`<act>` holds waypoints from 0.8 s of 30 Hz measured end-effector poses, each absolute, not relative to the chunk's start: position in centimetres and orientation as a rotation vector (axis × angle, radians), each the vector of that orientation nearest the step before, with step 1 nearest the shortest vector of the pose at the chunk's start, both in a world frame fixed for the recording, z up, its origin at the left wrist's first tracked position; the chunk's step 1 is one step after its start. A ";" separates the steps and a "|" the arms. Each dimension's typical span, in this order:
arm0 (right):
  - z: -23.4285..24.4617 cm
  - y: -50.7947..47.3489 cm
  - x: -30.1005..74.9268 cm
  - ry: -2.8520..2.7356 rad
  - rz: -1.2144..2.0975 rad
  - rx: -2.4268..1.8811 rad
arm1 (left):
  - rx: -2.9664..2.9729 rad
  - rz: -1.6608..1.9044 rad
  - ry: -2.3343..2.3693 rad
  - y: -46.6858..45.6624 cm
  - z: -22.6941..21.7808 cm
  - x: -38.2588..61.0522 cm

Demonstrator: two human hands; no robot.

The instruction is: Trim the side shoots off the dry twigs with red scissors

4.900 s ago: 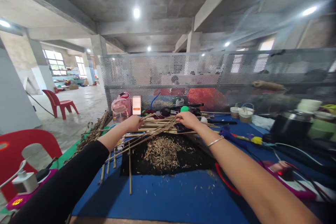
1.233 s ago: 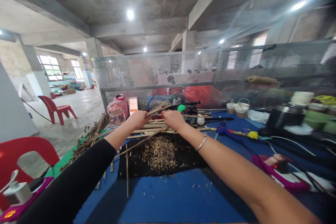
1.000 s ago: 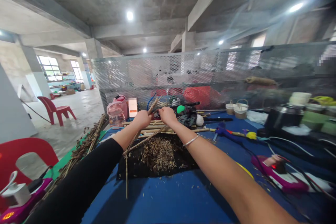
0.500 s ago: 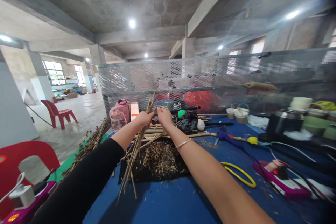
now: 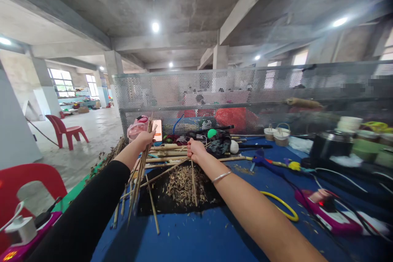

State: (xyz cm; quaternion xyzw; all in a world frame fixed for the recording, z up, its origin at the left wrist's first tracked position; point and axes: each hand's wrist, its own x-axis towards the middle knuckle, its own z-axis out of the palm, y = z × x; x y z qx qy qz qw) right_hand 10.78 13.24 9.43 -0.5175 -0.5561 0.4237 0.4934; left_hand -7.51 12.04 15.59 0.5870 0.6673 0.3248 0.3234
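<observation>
My left hand (image 5: 145, 139) is closed round a bundle of dry plant stalks (image 5: 141, 176), which slants down toward the front of the blue table. To its right, my right hand (image 5: 195, 150) is closed on a single dry stalk (image 5: 193, 184) that hangs over a heap of brown pods and chaff (image 5: 181, 186). The heap lies on a black cloth (image 5: 153, 202). Another loose stalk (image 5: 152, 204) rests across the cloth's left part. Behind both hands, several longer sticks (image 5: 172, 158) lie crosswise.
A phone (image 5: 157, 131) with a lit screen leans behind my left hand, beside a pink jug (image 5: 136, 129). A perforated metal screen (image 5: 172, 94) closes the back. At right are a yellow ring (image 5: 284, 206), a purple power strip (image 5: 334, 217) and a black flask (image 5: 330, 151).
My hands have moved apart. The left has gone left with the bundle, and the right has come slightly lower and right, with a stalk now hanging from it.
</observation>
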 end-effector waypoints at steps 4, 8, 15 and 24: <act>9.6 12.8 10.0 -1.125 1.245 -1.147 | 1.310 0.793 1.540 11.1 15.0 -6.3; 10.2 13.1 7.6 -0.959 1.298 -1.050 | 1.281 0.600 1.285 9.7 14.2 -3.0; 9.4 13.4 8.0 -1.366 1.130 -1.110 | 1.351 0.625 1.223 9.5 13.8 -3.5; 5.8 14.3 13.0 -2.647 -0.167 -1.554 | 1.465 0.703 1.445 10.8 14.6 -5.9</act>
